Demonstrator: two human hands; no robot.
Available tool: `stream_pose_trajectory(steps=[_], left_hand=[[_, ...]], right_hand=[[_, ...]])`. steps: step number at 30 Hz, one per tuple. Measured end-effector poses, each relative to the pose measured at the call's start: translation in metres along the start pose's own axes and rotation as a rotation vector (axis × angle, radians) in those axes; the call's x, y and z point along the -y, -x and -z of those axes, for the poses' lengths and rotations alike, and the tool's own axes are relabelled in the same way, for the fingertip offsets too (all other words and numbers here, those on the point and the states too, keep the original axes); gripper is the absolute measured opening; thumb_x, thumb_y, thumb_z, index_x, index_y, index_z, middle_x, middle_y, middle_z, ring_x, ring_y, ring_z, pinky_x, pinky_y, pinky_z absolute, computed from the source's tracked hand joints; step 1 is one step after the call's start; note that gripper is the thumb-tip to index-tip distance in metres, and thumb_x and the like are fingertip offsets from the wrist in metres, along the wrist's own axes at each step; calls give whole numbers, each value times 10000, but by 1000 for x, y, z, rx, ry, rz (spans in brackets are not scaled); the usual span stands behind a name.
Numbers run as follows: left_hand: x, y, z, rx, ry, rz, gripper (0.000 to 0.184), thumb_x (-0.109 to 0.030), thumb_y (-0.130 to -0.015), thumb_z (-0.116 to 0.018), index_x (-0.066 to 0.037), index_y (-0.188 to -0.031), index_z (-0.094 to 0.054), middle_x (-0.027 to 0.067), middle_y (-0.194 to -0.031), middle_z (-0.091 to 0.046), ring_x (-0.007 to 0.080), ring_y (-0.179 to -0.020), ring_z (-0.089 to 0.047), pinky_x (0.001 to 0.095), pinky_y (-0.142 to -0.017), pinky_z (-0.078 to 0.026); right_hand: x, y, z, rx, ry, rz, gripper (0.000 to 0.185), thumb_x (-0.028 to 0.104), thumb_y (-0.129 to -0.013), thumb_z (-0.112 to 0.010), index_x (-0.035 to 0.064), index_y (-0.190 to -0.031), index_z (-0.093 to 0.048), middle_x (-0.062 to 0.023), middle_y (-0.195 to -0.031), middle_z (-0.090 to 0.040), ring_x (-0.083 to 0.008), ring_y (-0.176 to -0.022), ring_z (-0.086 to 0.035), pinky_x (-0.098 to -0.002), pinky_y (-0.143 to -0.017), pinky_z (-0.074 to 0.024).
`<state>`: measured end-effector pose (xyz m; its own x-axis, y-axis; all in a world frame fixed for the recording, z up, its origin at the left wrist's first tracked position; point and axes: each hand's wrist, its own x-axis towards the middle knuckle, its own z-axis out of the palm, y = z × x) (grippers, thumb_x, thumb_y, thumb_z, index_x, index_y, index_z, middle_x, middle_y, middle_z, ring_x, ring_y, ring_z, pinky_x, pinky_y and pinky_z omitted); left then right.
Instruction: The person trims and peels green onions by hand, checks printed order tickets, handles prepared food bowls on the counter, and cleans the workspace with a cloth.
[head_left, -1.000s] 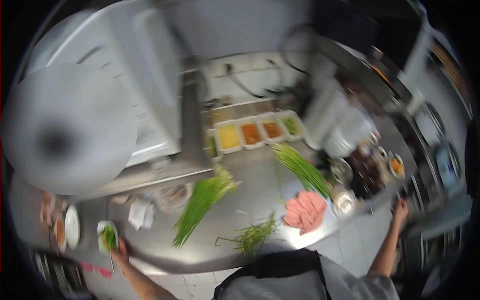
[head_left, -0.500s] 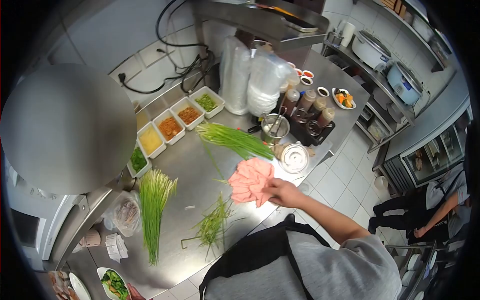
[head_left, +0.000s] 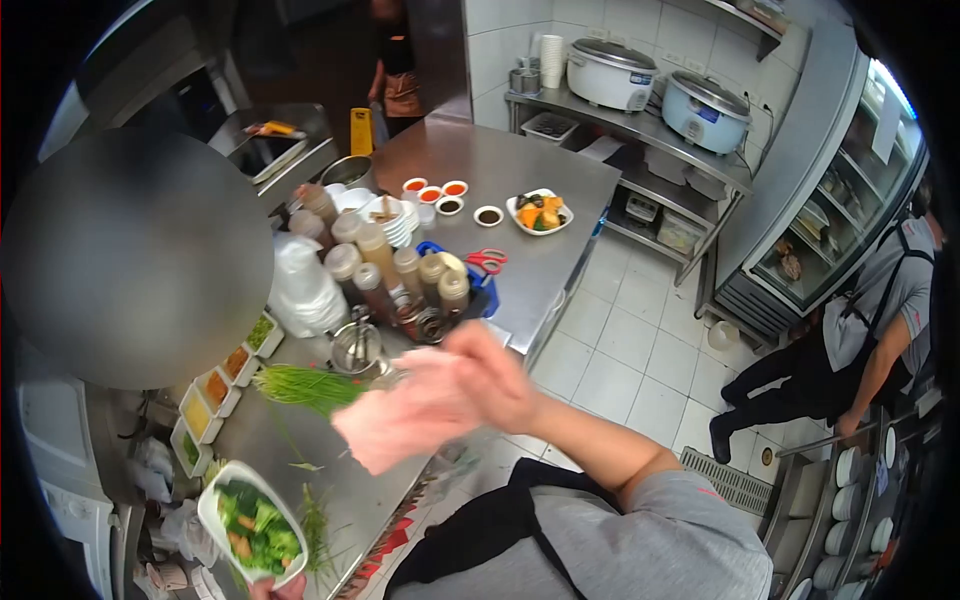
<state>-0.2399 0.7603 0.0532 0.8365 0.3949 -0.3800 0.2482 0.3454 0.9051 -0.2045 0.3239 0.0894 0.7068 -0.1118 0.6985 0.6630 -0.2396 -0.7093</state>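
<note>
Here, clutching a blurred pink cloth [head_left: 400, 415] in the right hand [head_left: 492, 382] above the worktop [head_left: 248, 425], and grasping the near end of a white dish [head_left: 206, 510] of green vegetables in the left hand [head_left: 278, 588], near green stalks [head_left: 308, 388] and squeeze bottles [head_left: 374, 252].

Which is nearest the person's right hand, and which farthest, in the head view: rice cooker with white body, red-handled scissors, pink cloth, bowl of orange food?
Nearest the right hand:
1. Pink cloth, in it
2. Scissors, beside the bottles
3. Bowl, table corner
4. Rice cooker, back shelf
</note>
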Motion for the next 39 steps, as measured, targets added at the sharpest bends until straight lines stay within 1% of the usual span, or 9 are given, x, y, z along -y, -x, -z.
stream_pose_trajectory(steps=[1, 2, 8, 12, 16, 22, 28, 32, 39], left_hand=[[9, -2, -12, 90, -77, 54, 247, -153, -786, -570, -9, -986, -583, 70, -923, -614, 185, -825, -587, 290, -690, -483], [15, -2, -54, 484, 63, 39, 486, -57, -750, -472, 21, -1228, -436, 186, -1152, -545, 329, -991, -589, 414, -743, -578], [79, 43, -262, 1013, 110, 403, 557, -9, -753, -416, 21, -1299, -306, 243, -1165, -502, 406, -929, -598, 493, -650, -576], [117, 73, -397, 1307, 27, 505, 530, -92, -817, -427, -24, -1326, -297, 239, -1210, -494, 408, -982, -586, 487, -796, -514], [157, 83, -533, 1453, 122, 594, 506, -73, -816, -379, 58, -1294, -280, 277, -1160, -522, 419, -1011, -576, 426, -830, -520], [223, 33, -749, 1371, 131, 615, 402, -102, -872, -301, 112, -1211, -315, 300, -1150, -512, 381, -1032, -575, 423, -804, -537], [279, -75, -895, 1141, -69, 511, 370, -77, -866, -275, 10, -1221, -339, 224, -1081, -579, 320, -912, -643, 392, -680, -537], [317, -135, -940, 981, -213, 471, 387, -109, -874, -269, -62, -1249, -352, 146, -1134, -576, 261, -953, -634, 367, -755, -507], [368, -192, -958, 955, -177, 530, 568, -177, -885, -415, -106, -1354, -102, 231, -1210, -497, 314, -1025, -589, 464, -886, -426]], right_hand=[[8, 13, 31, -30, 0, -73, 156, 158, -938, -418, 17, -977, -472, -51, -870, -454, -142, -800, -444, -266, -721, -386], [16, 27, 60, -60, 0, -146, 145, 149, -936, -418, 23, -979, -476, -39, -880, -446, -131, -812, -436, -261, -726, -385], [29, 148, 183, -369, 193, -776, 151, 190, -951, -431, 59, -900, -485, 15, -801, -474, -48, -742, -436, -191, -650, -377], [48, 219, 224, -710, -78, -786, 147, 180, -942, -441, 39, -979, -456, -86, -773, -564, -139, -599, -549, -259, -510, -462], [64, 224, 236, -1065, -194, -650, 213, 136, -877, -564, 62, -1022, -425, -71, -818, -554, -139, -642, -561, -273, -555, -493], [29, 221, 275, -1140, -156, -628, 207, 63, -814, -617, 44, -956, -468, -61, -811, -547, -130, -679, -554, -273, -605, -506], [-13, 162, 332, -1231, -209, -632, 143, 120, -869, -568, 36, -935, -474, -70, -810, -557, -142, -700, -569, -281, -631, -512], [-50, 115, 376, -1215, -174, -692, 159, 131, -902, -517, 32, -1017, -470, -95, -908, -573, -183, -820, -591, -333, -745, -515], [-128, 39, 429, -1107, -278, -839, 241, 177, -910, -474, 77, -1127, -452, -60, -1067, -546, -196, -986, -553, -362, -877, -460]])
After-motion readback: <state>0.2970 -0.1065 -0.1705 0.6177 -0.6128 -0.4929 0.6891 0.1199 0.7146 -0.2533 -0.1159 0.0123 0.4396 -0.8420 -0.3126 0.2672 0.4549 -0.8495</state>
